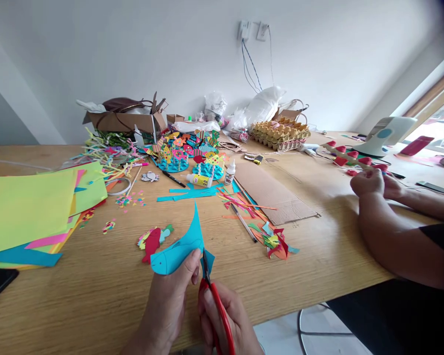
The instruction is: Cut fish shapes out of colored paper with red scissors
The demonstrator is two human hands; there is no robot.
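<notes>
A piece of blue paper with a fish outline and a drawn eye is pinched between the thumb and fingers of my left hand. My right hand is closed round the red handles of the scissors. Their dark blades meet the paper's right edge, just beside my left thumb, and a blue flap of paper shows at the right of the blades. Behind my left hand, a red paper fish lies on a small pile of coloured cut-outs.
Stacked coloured sheets lie at the left. Glue bottles, blue strips, paper fish on blue bases and a cardboard sheet lie ahead. Paper scraps and a pen are right of centre. Another person's hands work at the right.
</notes>
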